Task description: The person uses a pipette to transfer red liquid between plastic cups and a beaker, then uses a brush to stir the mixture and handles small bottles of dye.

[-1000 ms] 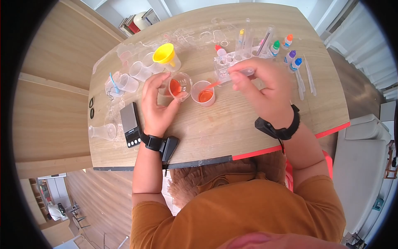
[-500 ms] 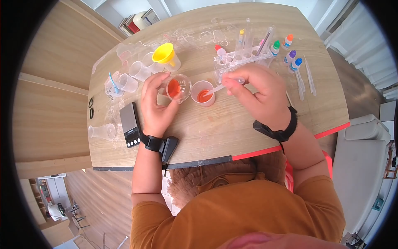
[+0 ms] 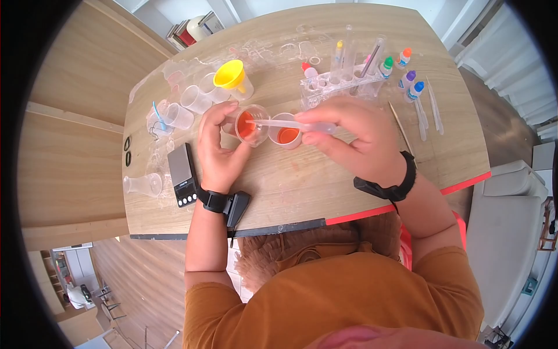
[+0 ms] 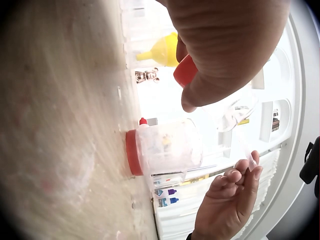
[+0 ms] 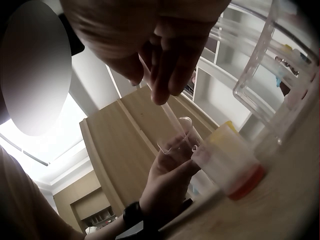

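Head view shows your right grip (image 3: 359, 136) pinching the transfer pipette (image 3: 279, 123) near its bulb, its long axis pointing left to the graduated beaker (image 3: 261, 136) that your left grip (image 3: 221, 150) holds, the plastic cup (image 3: 290, 145) between both grips.

Two hands (image 3: 221, 154) (image 3: 360, 136), two containers of orange liquid (image 3: 244, 129) (image 3: 289, 137), one funnel (image 3: 229, 74), one scale (image 3: 182, 171), one flask (image 3: 144, 185) and one tube rack (image 3: 334, 87) meet at one table (image 3: 279, 192).
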